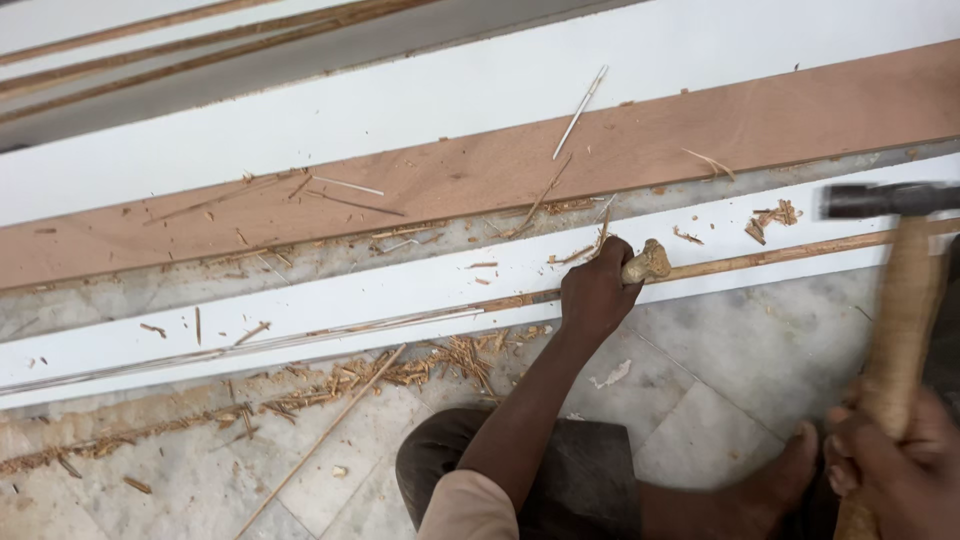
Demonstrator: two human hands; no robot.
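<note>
One chisel [646, 262] gripped in left hand [595, 292], one hammer [905, 300] clenched in right hand [890, 460].

Pale marble floor [700, 400] under long white boards [330, 300], a brown plywood strip [470, 175], scattered wood chips [400, 370].

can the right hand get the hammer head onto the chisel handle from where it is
Probably yes: the right hand holds the hammer raised beside the chisel handle, whose butt sticks out of the left hand with nothing between.
</note>
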